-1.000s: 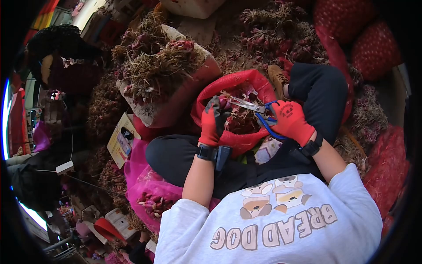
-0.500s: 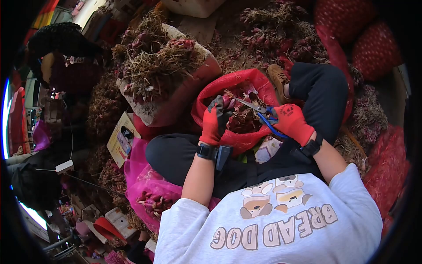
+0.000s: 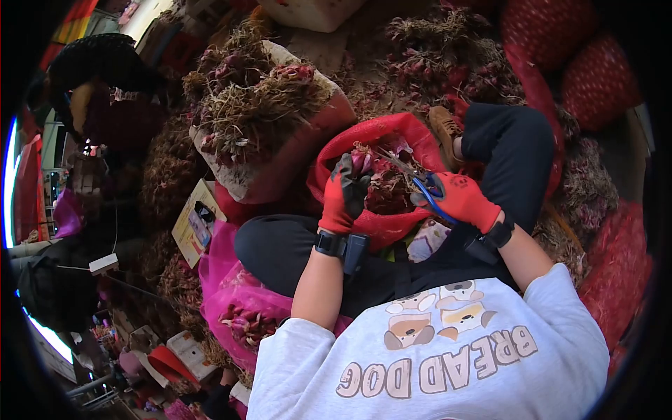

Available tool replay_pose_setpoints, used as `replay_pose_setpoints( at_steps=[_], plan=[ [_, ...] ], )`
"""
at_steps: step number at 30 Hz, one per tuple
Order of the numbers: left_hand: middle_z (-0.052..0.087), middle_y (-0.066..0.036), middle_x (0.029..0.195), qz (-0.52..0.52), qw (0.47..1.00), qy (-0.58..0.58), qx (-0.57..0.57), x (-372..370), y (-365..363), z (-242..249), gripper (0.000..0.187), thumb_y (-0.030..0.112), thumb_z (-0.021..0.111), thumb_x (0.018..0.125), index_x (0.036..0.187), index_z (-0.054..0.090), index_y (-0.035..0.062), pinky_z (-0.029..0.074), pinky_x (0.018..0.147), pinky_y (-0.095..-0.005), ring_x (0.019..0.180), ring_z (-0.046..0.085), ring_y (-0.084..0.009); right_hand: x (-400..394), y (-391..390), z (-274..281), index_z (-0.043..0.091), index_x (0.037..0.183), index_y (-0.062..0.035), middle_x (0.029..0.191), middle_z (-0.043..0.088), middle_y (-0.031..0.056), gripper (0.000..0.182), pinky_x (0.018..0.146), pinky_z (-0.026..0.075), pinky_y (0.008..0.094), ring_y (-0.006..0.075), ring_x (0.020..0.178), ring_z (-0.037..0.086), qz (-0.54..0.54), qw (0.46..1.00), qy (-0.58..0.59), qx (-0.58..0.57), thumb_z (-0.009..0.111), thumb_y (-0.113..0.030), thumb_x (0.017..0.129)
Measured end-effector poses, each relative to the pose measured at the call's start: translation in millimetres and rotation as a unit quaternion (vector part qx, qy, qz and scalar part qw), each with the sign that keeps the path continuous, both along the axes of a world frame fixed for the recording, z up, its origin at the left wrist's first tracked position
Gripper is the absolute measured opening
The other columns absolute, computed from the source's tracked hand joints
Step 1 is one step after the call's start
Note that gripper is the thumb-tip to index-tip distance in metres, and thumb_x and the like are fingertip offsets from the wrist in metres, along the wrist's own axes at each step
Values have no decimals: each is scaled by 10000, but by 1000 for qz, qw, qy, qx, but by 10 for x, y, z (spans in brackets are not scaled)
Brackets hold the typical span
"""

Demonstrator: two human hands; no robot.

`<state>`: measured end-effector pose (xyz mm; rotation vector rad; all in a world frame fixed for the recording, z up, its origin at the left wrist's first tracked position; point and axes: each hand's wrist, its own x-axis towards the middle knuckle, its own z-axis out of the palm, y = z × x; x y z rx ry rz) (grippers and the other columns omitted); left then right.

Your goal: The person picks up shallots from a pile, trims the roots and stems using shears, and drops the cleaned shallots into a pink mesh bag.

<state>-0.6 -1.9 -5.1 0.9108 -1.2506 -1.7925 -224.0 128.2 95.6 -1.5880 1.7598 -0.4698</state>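
My left hand point(image 3: 343, 199), in a red glove with dark fingertips, is closed on a purple-red shallot point(image 3: 362, 159) over the near left side of a red woven sack point(image 3: 329, 150). Blue-handled scissors point(image 3: 435, 201) are gripped in my right hand point(image 3: 463, 199), which wears a matching glove. Their blades point left toward the shallot; whether they touch it I cannot make out. Inside the rolled-open sack lie loose skins and shallots point(image 3: 388, 192), partly hidden by the hands. The sack stands between my bent legs.
Bundles of dried shallots point(image 3: 259, 98) are heaped on a pale block point(image 3: 280, 161) at left. A pink mesh bag point(image 3: 245, 301) of shallots lies by my left knee. More bundles point(image 3: 448, 49) cover the ground beyond, and full red sacks point(image 3: 602, 84) stand at far right. A person point(image 3: 105, 91) is at upper left.
The scissors have turned slightly in my right hand, and their blades now look narrower and less clear. My left hand stays nearly in place, with more of the shallot showing above its fingers.
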Motion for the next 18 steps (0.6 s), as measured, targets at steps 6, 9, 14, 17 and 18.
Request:
replay_pose_setpoints(
  at_steps=[6, 9, 14, 17, 18],
  plan=[
    [550, -52, 1151, 25, 975, 79, 204, -87, 51, 436, 289, 200, 482, 965, 1210, 486, 47, 484, 822, -296, 1046, 570, -189, -9, 19, -124, 540, 1129, -36, 1037, 589, 199, 776, 792, 482, 431, 347, 915, 615, -1, 990, 139, -24, 578, -697, 724],
    [559, -57, 1134, -61, 977, -147, -142, -56, 56, 482, 284, 232, 463, 981, 1183, 512, 37, 489, 822, -318, 1026, 579, -206, 37, -16, -105, 547, 1113, -35, 1016, 596, 195, 763, 783, 486, 426, 342, 895, 620, -2, 986, 163, -24, 565, -697, 734],
    [576, -75, 1087, -69, 951, -193, -232, -144, 129, 635, 277, 210, 505, 962, 1129, 551, -6, 521, 785, -311, 953, 610, -198, 31, -65, -141, 579, 1012, -41, 898, 627, 169, 696, 726, 496, 421, 329, 827, 634, -14, 986, 167, -20, 559, -686, 751],
    [582, -54, 1044, -13, 998, 9, 54, -204, 181, 631, 262, 193, 531, 948, 1123, 561, 0, 532, 754, -292, 893, 614, -155, 47, -70, -133, 591, 912, -54, 827, 636, 155, 574, 697, 493, 421, 322, 807, 636, -2, 986, 165, -25, 568, -612, 778],
    [584, -36, 1013, -6, 998, 13, 64, -204, 178, 595, 249, 171, 541, 940, 1131, 563, 13, 528, 751, -282, 870, 604, -129, 50, -76, -136, 590, 914, -58, 823, 636, 150, 522, 694, 489, 418, 318, 800, 633, 4, 985, 172, -16, 591, -562, 782]
  ],
)
